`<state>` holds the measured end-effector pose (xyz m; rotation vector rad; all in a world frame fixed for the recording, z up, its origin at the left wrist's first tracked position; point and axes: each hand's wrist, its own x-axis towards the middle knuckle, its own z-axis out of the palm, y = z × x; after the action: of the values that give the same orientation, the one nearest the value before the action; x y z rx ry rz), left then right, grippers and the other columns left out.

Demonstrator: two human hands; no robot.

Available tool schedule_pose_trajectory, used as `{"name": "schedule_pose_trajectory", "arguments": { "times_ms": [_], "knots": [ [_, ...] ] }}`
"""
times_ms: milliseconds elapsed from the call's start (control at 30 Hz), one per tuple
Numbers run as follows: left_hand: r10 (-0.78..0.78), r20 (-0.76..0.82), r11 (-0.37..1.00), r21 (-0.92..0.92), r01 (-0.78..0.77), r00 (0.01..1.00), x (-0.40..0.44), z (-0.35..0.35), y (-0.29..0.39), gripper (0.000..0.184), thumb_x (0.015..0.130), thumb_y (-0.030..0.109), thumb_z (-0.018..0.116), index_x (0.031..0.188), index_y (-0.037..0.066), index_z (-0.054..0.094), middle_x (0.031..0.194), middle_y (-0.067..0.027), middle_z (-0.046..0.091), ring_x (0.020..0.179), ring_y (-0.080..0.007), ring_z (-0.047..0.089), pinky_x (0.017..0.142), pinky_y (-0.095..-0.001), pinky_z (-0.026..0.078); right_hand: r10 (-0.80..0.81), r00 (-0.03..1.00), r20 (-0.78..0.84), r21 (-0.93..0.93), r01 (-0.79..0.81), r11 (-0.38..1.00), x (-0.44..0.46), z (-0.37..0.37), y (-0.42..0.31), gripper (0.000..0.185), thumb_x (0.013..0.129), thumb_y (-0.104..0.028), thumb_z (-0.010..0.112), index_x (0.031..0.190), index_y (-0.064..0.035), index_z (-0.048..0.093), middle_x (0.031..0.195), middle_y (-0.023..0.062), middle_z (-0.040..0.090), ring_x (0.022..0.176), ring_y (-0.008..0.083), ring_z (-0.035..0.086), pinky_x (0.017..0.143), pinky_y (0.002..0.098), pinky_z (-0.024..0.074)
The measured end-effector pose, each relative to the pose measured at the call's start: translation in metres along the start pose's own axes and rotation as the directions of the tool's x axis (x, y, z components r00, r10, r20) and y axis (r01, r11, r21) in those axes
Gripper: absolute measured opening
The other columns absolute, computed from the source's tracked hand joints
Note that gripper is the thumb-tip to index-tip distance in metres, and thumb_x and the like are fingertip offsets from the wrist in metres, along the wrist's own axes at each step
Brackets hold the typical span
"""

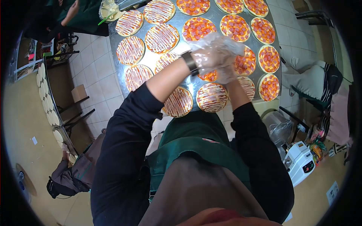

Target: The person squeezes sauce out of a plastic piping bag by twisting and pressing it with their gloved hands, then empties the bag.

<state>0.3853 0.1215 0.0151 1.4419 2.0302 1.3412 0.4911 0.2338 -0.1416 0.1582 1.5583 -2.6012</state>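
Note:
Both my hands, in clear plastic gloves, are together above the middle of a metal table [180, 49]. My left hand [206, 56] lies across my right hand [225, 69]; their fingers overlap and blur, so what they hold, if anything, cannot be made out. Beneath them a pizza with red sauce and diced topping [208, 76] is partly hidden. To the right of the hands is another diced-topped pizza [247, 62]. Pizzas with striped sauce [162, 37] lie to the left, and one striped pizza [212, 97] sits at the near edge.
A bowl with a green-handled utensil [109, 9] stands at the table's far left corner. Co-workers are at the upper left [71, 13], lower left [81, 165] and right [316, 81]. A white machine [299, 162] is at the lower right. Round bases [47, 100] line a left table.

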Motion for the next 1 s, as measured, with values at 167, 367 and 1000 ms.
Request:
{"name": "schedule_pose_trajectory", "arguments": {
  "times_ms": [167, 367, 1000],
  "knots": [
    [-0.165, 0.094, 0.956, -0.231, 0.183, 0.982, -0.015, -0.009, 0.008, 0.023, 0.081, 0.009, 0.055, 0.103, 0.005, 0.062, 0.101, -0.0116, 0.065, 0.088, -0.0248, 0.061, 0.076, -0.0324, 0.048, -0.09, 0.992, -0.091, -0.425, 0.043, 0.904, -0.002, 0.025, -0.004, 0.043, 0.096, -0.025, 0.043, 0.135, -0.0119, 0.031, 0.135, 0.0038, 0.036, 0.122, 0.0146, 0.04, 0.101, 0.0293, 0.0364],
    [0.035, 0.037, 0.994, 0.106, -0.039, 0.999, 0.011, 0.002, 0.023, 0.018, 0.085, 0.014, 0.054, 0.102, 0.009, 0.059, 0.091, -0.0098, 0.065, 0.081, -0.0256, 0.062, 0.069, -0.0338, 0.049, 0.201, 0.973, 0.116, 0.092, -0.212, 0.973, -0.007, -0.057, -0.026, 0.045, 0.095, -0.025, 0.04, 0.138, -0.013, 0.03, 0.136, 0.0047, 0.038, 0.128, 0.0166, 0.033, 0.105, 0.034, 0.0298],
    [-0.08, 0.053, 0.966, -0.242, 0.09, 0.995, -0.016, 0.018, 0.003, 0.022, 0.079, 0.008, 0.055, 0.1, 0.006, 0.062, 0.101, -0.012, 0.064, 0.092, -0.0231, 0.06, 0.081, -0.0317, 0.046, 0.108, 0.987, -0.118, -0.126, -0.123, 0.984, -0.025, 0.013, 0.026, 0.048, 0.089, -0.019, 0.047, 0.135, -0.0114, 0.034, 0.134, 0.0062, 0.04, 0.128, 0.0177, 0.034, 0.105, 0.0392, 0.0314]
  ]
}}
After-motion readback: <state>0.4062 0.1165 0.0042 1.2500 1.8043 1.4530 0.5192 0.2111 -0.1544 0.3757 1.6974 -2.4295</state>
